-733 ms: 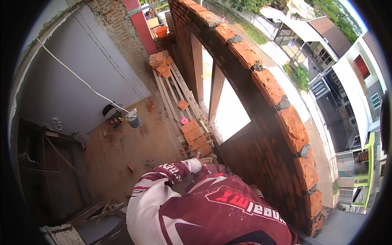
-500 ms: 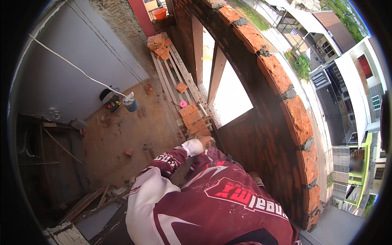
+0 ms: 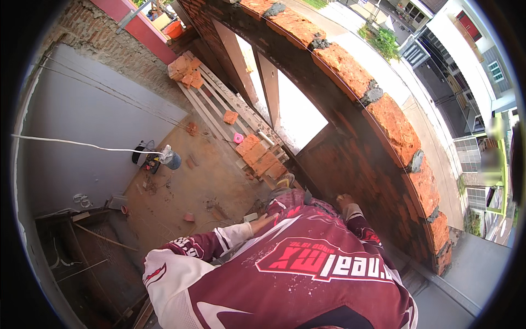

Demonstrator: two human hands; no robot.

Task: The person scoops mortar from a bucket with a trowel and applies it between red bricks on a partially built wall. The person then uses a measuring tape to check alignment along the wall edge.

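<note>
My left hand rests against the front of my maroon jersey, its fingers stretched out and holding nothing that I can see. On the other side, my right hand is low beside the inner face of the brick wall; its fingers are too small and shaded to read. Orange bricks lie together on the wooden planks, just beyond my foot. A pink tape measure and a single brick are farther along the planks.
Mortar lumps sit between bricks on the wall's curved-looking top, with a string line along it. A window frame stands in the wall. More bricks are piled at the planks' far end. A bucket stands on the littered floor.
My left hand has drawn back from the bricks on the planks to my jersey. My right hand has come out from behind the jersey beside the wall. The view has turned.
</note>
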